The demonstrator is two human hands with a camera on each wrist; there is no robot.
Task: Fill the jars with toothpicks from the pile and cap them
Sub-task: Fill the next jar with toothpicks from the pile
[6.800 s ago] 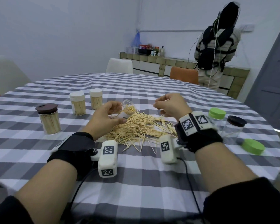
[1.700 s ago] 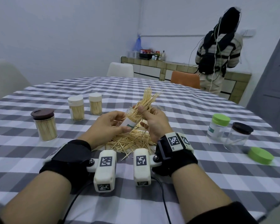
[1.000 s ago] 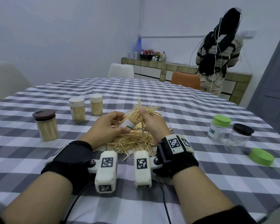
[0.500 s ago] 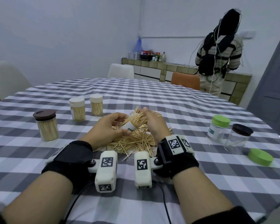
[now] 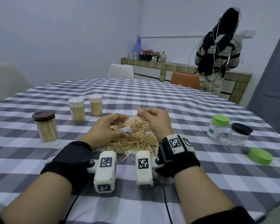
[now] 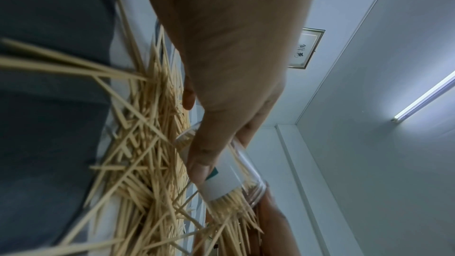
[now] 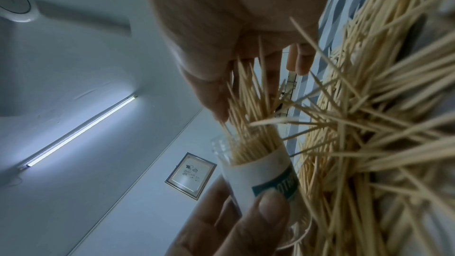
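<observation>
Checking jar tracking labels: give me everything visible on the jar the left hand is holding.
The jar is a small clear cylinder, plastic by the look, with a white paper label that carries a teal printed patch. It has no cap. It is tilted, mouth toward the right hand, just above the toothpick pile. The left hand has it in its grip, thumb on the label. A bundle of toothpicks sticks out of the mouth, fanned, with the right hand's fingers on them.

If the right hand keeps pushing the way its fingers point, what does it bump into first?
Probably the toothpicks at its fingertips, then the mouth of the jar the left hand holds. The right hand points at that opening.
</observation>
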